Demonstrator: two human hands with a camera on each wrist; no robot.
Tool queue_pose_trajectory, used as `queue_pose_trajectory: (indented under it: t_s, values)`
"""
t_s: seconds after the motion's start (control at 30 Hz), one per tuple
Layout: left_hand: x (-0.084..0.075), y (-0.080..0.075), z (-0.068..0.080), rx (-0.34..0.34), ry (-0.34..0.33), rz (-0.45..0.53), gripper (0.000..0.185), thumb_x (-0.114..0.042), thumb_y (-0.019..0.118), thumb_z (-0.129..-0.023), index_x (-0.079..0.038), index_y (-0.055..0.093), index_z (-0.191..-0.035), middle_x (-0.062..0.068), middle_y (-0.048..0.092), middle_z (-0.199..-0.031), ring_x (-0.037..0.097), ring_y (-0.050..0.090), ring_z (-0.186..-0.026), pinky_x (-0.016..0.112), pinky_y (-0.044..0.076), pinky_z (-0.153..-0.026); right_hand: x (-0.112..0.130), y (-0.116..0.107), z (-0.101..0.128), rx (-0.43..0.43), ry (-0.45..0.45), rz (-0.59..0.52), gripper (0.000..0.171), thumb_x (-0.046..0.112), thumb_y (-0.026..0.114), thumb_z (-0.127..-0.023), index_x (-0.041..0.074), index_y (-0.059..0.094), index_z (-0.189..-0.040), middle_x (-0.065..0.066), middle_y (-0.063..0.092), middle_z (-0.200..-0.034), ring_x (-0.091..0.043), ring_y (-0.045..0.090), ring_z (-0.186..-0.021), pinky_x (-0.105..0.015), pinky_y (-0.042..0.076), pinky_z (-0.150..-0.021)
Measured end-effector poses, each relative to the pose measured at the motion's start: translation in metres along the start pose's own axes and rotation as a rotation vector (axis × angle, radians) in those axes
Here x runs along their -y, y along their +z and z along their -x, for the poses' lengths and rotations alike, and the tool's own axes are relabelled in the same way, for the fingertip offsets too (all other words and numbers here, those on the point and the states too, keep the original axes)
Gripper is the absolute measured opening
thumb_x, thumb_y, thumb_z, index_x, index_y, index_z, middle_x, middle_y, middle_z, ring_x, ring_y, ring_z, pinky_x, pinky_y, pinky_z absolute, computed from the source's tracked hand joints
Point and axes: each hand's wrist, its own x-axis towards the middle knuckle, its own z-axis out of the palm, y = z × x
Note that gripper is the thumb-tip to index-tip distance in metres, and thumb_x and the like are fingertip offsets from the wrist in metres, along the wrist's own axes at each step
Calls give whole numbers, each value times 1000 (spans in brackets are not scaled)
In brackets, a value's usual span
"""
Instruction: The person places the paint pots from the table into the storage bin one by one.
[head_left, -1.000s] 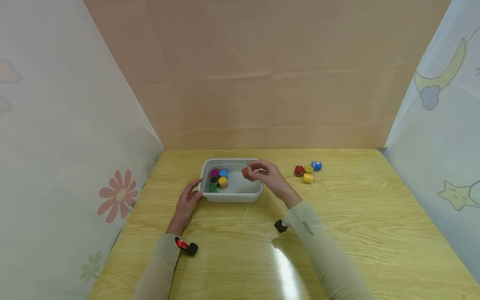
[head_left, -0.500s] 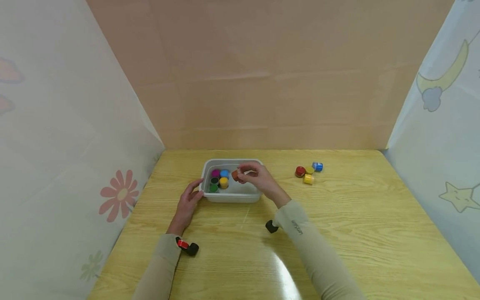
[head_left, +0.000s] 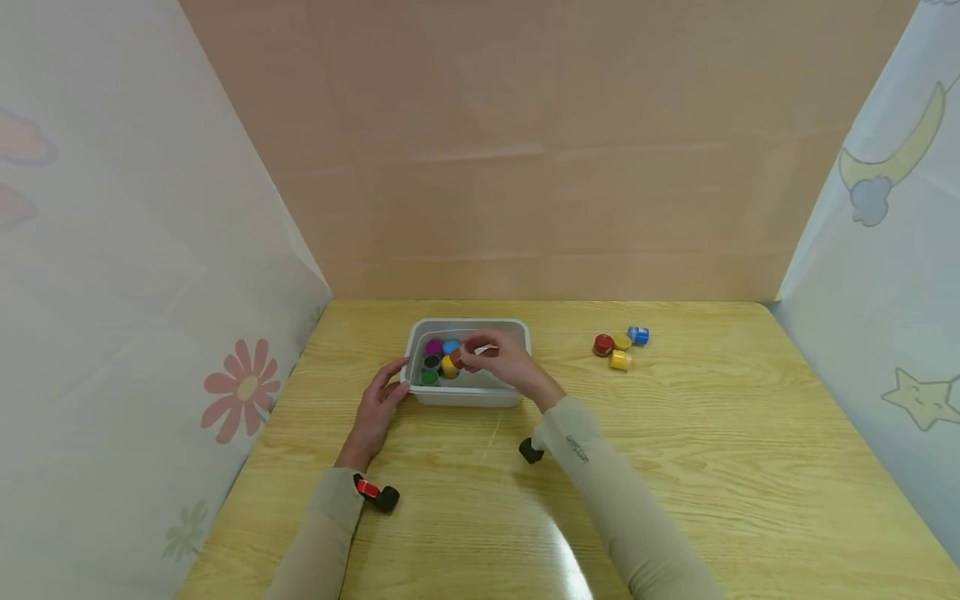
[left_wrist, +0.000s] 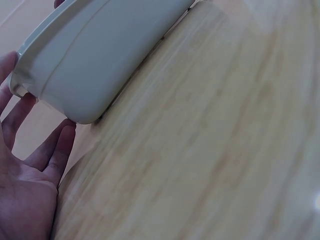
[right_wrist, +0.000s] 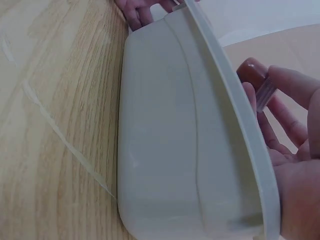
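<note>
Between thumb and fingers my right hand point(head_left: 501, 360) pinches a small paint pot with a reddish-brown cap point(right_wrist: 253, 72) and a clear body. The pot is tilted over the inside of the white plastic bin point(head_left: 468, 399), overlapping the orange-yellow pot point(head_left: 449, 367) in the head view. At the bin's left end my left hand point(head_left: 380, 408) holds it, fingertips at the rim and lower end wall in the left wrist view. Inside, at the left, stand pots with magenta point(head_left: 433, 347), light blue point(head_left: 451, 346), dark point(head_left: 432, 362) and green point(head_left: 430, 377) caps.
Right of the bin on the wooden table point(head_left: 712, 433) lie a red-capped pot point(head_left: 603, 345), a dull yellow one point(head_left: 622, 342), a bright yellow one point(head_left: 620, 360) on its side and a blue one point(head_left: 638, 335). Papered walls point(head_left: 555, 167) enclose the table.
My right hand has carried the reddish-brown pot leftward and lower into the bin, close to the other pots. The left hand keeps its place on the bin's end.
</note>
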Motion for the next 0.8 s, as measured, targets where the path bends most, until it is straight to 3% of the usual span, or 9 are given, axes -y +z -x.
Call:
queue_pose_trajectory:
  t_s: [0.1,0.33,0.63,0.8]
  values:
    - [0,-1,-1,-1,-1,0,49,-31,57,-108,-21,47,-155,4,37,-165,38,52,-139,13,45,-102,-1,3,-5,21,-18,48,31,10,71,-99,-1,67,-128,-16,69,-118,-28,70,-101,-41,60,-90]
    - [0,0,0,0,-19,4,49,-33,58,-107,-23,48,-154,3,38,-164,36,51,-141,13,44,-102,-4,7,-12,113,20,165,32,10,73,-97,0,68,-127,-13,69,-119,-25,68,-106,-34,59,-90]
    - [0,-1,0,-2,-10,2,49,-30,57,-108,-22,47,-155,3,35,-166,37,52,-140,13,44,-102,-5,10,-18,169,24,248,28,16,76,-96,8,73,-122,-6,73,-115,-28,66,-112,-31,59,-86]
    - [0,-1,0,1,-4,-2,48,-29,57,-108,-22,47,-155,2,35,-166,36,52,-140,14,44,-103,-6,13,-21,195,13,290,30,15,77,-95,6,73,-123,-5,73,-113,-26,66,-110,-31,58,-88]
